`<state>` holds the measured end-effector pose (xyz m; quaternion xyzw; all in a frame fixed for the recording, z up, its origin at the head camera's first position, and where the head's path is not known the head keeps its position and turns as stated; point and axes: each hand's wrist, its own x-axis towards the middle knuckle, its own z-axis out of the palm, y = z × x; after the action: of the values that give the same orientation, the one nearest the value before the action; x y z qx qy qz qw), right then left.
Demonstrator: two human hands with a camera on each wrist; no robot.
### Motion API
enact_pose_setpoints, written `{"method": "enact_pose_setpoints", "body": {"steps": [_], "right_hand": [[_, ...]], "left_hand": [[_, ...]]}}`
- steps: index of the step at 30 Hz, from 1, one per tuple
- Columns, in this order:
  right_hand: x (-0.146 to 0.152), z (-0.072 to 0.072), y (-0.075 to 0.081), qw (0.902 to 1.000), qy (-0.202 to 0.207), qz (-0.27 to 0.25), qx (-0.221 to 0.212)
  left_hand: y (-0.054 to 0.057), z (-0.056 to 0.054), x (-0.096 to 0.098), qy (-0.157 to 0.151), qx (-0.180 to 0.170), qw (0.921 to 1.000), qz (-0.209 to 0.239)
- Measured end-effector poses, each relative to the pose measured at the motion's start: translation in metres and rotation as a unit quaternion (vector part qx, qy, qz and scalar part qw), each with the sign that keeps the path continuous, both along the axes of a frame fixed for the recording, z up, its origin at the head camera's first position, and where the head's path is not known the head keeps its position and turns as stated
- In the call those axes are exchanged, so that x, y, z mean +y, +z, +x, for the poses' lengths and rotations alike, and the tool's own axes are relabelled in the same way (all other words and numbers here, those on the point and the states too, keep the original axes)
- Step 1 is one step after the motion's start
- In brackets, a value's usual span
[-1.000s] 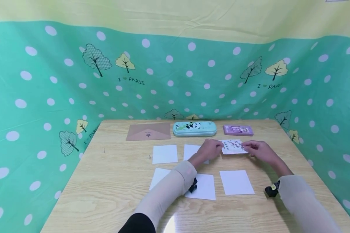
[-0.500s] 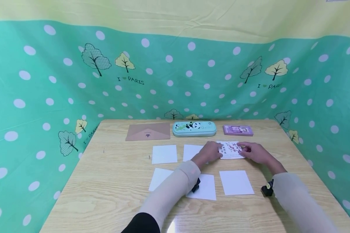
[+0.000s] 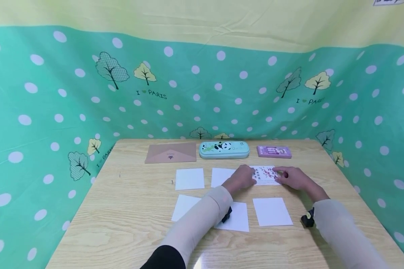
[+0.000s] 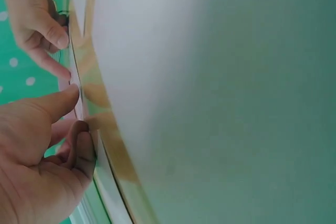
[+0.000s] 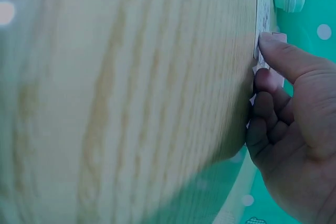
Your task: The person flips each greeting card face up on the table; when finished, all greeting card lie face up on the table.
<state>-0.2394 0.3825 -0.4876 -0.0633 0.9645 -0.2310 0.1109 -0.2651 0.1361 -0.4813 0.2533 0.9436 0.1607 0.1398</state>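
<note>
A white card (image 3: 265, 175) printed with red blossom branches and small dark characters lies at the back right of the wooden table. Its left edge is held by my left hand (image 3: 244, 175), thumb and fingertips curled at the border. At the opposite edge, my right hand (image 3: 292, 178) grips with thumb and forefinger, the other fingers folded in. In the right wrist view the thumb (image 5: 281, 56) rests along the card's edge. Blank white square sheets lie nearby: one (image 3: 221, 175) partly behind my left hand, another (image 3: 272, 212) in front of the card.
Along the back stand a brown envelope (image 3: 171, 153), a turquoise panda pencil case (image 3: 224, 149) and a purple box (image 3: 274, 151). More white squares (image 3: 190, 179) lie left; my left forearm crosses over some. A green dotted curtain (image 3: 202, 93) closes off the back and sides.
The card has come down and slightly nearer, from being held up tilted to lying flat on the table. Both hands moved with it and stay at its edges.
</note>
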Motion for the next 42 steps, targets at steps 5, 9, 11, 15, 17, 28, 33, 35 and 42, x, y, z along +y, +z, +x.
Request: {"method": "enact_pose_setpoints", "body": {"steps": [5,9,11,15,17,28,33,35,42], "right_hand": [[-0.001,0.003,0.006,0.9999,0.011,-0.007,0.0],[-0.001,0.012,0.012,0.9998,0.013,-0.012,-0.001],[-0.001,0.017,0.014,0.9998,0.013,-0.014,-0.001],[0.0,0.03,0.016,0.9996,0.02,-0.022,0.005],[0.001,0.037,0.016,0.9992,0.03,-0.026,0.009],[0.0,0.071,0.016,0.9966,0.069,-0.043,0.007],[-0.001,0.08,0.014,0.9951,0.078,-0.058,-0.02],[-0.002,0.083,0.013,0.9941,0.083,-0.065,-0.028],[-0.004,0.09,0.011,0.9925,0.094,-0.072,-0.033]], "left_hand": [[0.005,-0.001,-0.006,0.017,-0.007,0.9996,0.02],[0.008,0.003,-0.011,0.009,-0.002,0.9995,0.032],[0.008,0.007,-0.015,-0.008,0.006,0.9993,0.037],[0.009,0.019,-0.019,-0.046,0.011,0.9976,0.051],[0.011,0.027,-0.02,-0.06,0.004,0.9968,0.053],[0.008,0.063,-0.009,-0.108,0.01,0.994,-0.01],[0.008,0.074,-0.008,-0.11,-0.001,0.9938,-0.016],[0.009,0.079,-0.009,-0.097,-0.017,0.9949,-0.021],[0.009,0.09,-0.013,-0.067,-0.023,0.9963,-0.048]]}}
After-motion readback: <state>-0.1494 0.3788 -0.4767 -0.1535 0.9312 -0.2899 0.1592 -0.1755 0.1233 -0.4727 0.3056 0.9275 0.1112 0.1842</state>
